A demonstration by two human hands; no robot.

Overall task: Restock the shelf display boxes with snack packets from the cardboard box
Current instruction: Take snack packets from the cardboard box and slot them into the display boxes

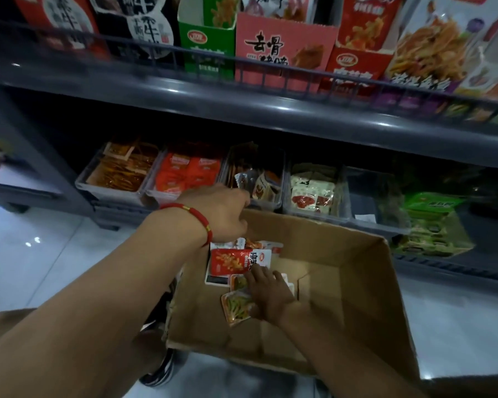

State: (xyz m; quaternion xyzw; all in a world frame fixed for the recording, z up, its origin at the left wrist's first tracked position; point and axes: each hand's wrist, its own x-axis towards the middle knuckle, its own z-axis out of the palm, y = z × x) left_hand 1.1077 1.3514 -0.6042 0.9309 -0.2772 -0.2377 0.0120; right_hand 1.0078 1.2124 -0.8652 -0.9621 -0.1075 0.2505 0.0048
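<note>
Fingers of my right hand press flat on packets in the box; left hand curled, grip unclear. Slick packets could slide apart and drop.

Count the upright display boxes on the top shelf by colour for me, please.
Red boxes: 2
Black-and-white box: 1
Green box: 1
Pink box: 1
White-and-purple box: 1
Total: 6, leaving out a cut-off one at far right.
</note>
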